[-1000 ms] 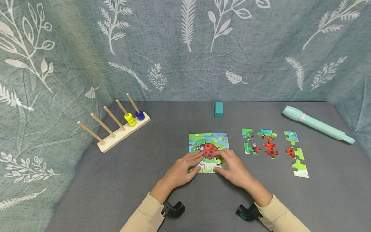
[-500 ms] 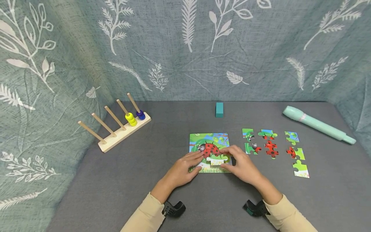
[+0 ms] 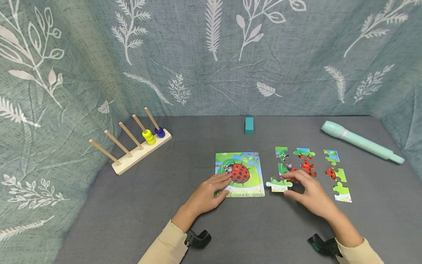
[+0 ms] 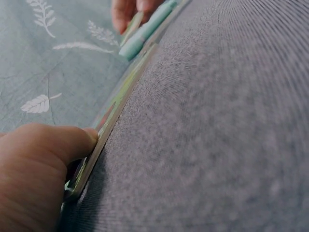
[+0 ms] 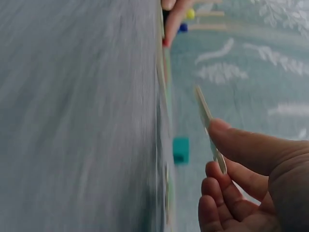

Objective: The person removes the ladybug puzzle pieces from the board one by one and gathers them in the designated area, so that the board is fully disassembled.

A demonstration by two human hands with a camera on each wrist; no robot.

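My right hand [image 3: 311,192] pinches a green and white jigsaw piece [image 3: 278,186] between thumb and fingers, above the table to the right of the puzzle board [image 3: 254,161]. Seen edge-on in the right wrist view, this piece [image 5: 203,111] is tilted and apart from the table. A ladybird picture covers the board, which lies flat. My left hand [image 3: 206,194] rests on the board's lower left part with fairly straight fingers. Its thumb [image 4: 72,140] touches the board's near edge in the left wrist view. Loose jigsaw pieces [image 3: 308,168] lie to the right, one partly hidden behind my right hand.
A wooden peg stand [image 3: 133,157] with yellow and blue beads stands at the left. A teal block [image 3: 249,125] sits at the back of the grey table [image 3: 165,205]. At the back right lies a pale green tube-shaped object [image 3: 362,142]. Patterned cloth [image 3: 197,84] hangs behind.
My right hand has lifted the jigsaw piece off the board and carried it to the right, uncovering the lower part of the ladybird picture. My left hand has stayed on the board.
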